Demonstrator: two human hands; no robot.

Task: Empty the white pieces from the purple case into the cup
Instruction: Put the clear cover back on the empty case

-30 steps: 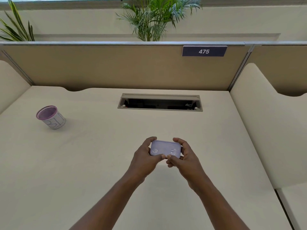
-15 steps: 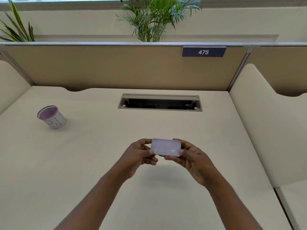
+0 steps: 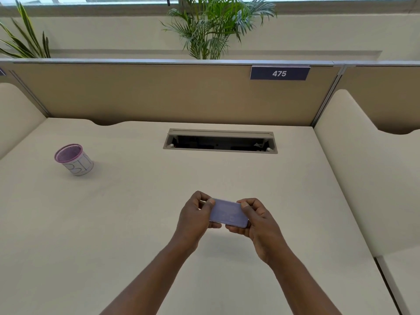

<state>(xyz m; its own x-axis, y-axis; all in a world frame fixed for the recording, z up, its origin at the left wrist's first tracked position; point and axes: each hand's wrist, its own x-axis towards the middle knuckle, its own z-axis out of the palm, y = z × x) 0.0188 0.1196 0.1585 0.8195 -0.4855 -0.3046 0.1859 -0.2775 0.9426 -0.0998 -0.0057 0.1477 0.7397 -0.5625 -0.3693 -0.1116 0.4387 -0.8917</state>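
Note:
I hold a flat purple case [image 3: 228,213] above the middle of the desk, gripped at both short ends. My left hand [image 3: 195,214] pinches its left end with the thumb on top. My right hand [image 3: 259,221] grips its right end from below and the side. The case looks closed and is tilted a little, its right end lower. No white pieces show. The cup [image 3: 73,159], a purple mesh pot with a white patterned wall, stands far off at the left of the desk.
The beige desk [image 3: 113,223] has an open cable slot [image 3: 219,143] at the back centre. Partition walls close off the back and both sides, with a "475" sign [image 3: 279,73] on the back one. Plants stand behind the partition.
Both hands have shifted their grip and turned the case, so a smooth face now points up and the right end dips. The cup has not moved.

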